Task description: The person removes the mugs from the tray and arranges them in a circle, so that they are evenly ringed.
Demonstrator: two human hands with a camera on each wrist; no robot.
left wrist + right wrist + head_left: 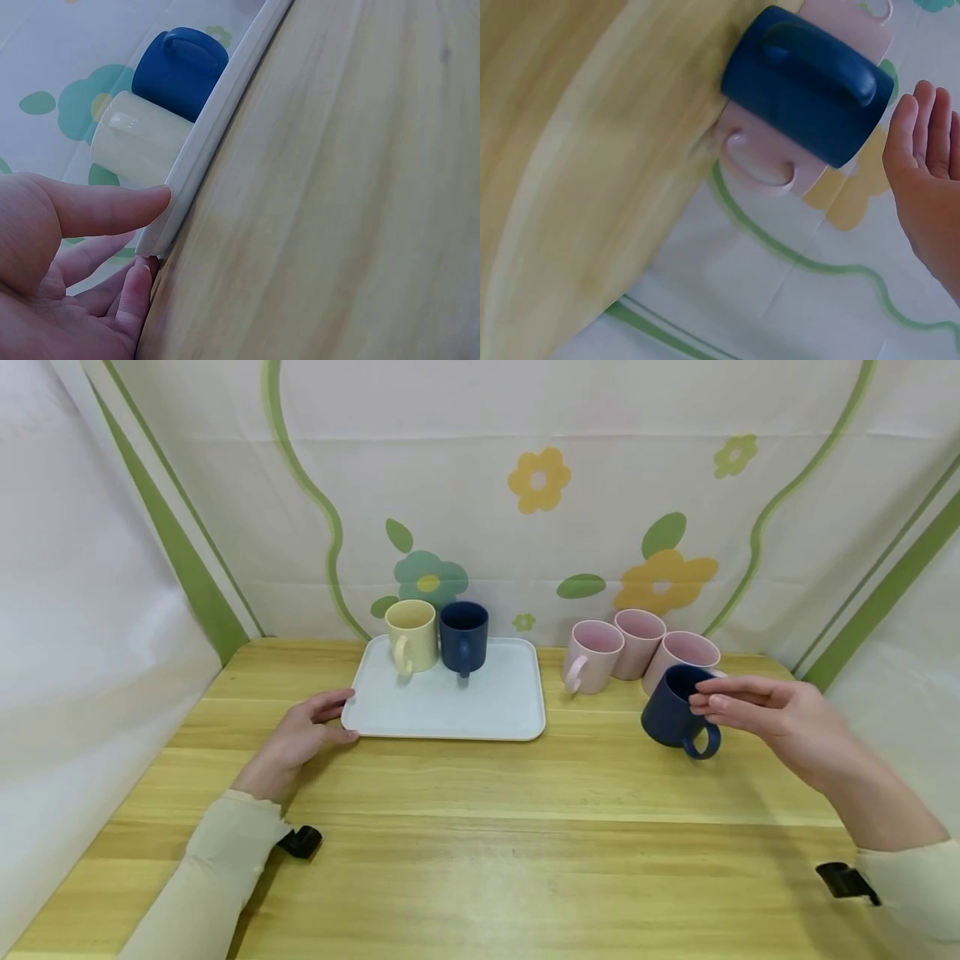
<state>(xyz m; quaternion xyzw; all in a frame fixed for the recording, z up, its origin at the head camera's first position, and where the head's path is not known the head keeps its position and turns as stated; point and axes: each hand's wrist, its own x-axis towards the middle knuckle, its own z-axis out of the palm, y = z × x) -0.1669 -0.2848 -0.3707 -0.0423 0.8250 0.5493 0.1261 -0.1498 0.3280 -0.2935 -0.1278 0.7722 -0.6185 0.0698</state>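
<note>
My left hand [300, 731] holds the white tray [450, 710] at its front left corner, thumb [120, 210] along the rim and fingertips at the side edge. A cream mug [412, 639] and a dark blue mug [463, 639] stand upright side by side at the tray's back, handles facing front. On the right, a second dark blue mug [667, 710] stands on the table with its handle toward the front right. Beside its rim hovers my right hand [780, 718], fingers extended and holding nothing. The right wrist view shows a gap between those fingers [921, 131] and the mug.
Three pink mugs [592, 656] cluster behind the right blue mug, near the back edge of the wooden table [480, 843]. A flowered white curtain [450, 485] hangs behind the table, and white cloth flanks both sides.
</note>
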